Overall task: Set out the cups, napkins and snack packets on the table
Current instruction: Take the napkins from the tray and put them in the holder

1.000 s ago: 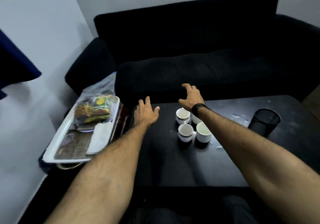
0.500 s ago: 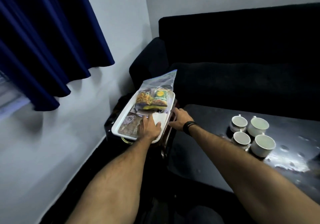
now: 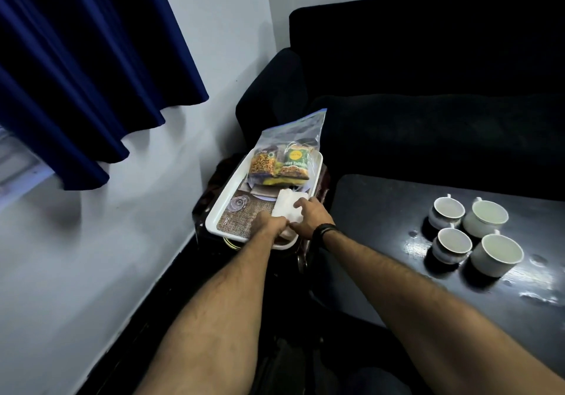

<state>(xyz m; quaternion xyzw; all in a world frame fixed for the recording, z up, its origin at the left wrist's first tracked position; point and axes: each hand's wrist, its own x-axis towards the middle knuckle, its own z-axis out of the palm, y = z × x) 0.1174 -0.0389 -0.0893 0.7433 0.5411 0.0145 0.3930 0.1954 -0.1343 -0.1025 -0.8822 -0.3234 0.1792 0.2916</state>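
Observation:
A white tray [image 3: 214, 214] rests on a small dark side table left of the black coffee table [image 3: 376, 211]. On its near right corner lies a stack of white napkins [image 3: 287, 205]. My left hand [image 3: 270, 225] grips the stack's near edge, and my right hand [image 3: 310, 215], with a black wristband, lies over its right side, fingers curled on it. Behind the napkins, snack packets [image 3: 279, 166] sit inside a clear zip bag. Several white cups [image 3: 475, 234] stand grouped on the coffee table at the right.
A black sofa [image 3: 428, 88] runs behind both tables. A blue curtain [image 3: 85, 67] hangs on the left wall. The coffee table top shows wet patches [image 3: 532, 295] near the cups. The floor below is dark.
The view swung left from the cups to the tray. Both hands left the cups, reached the tray and closed on the napkin stack.

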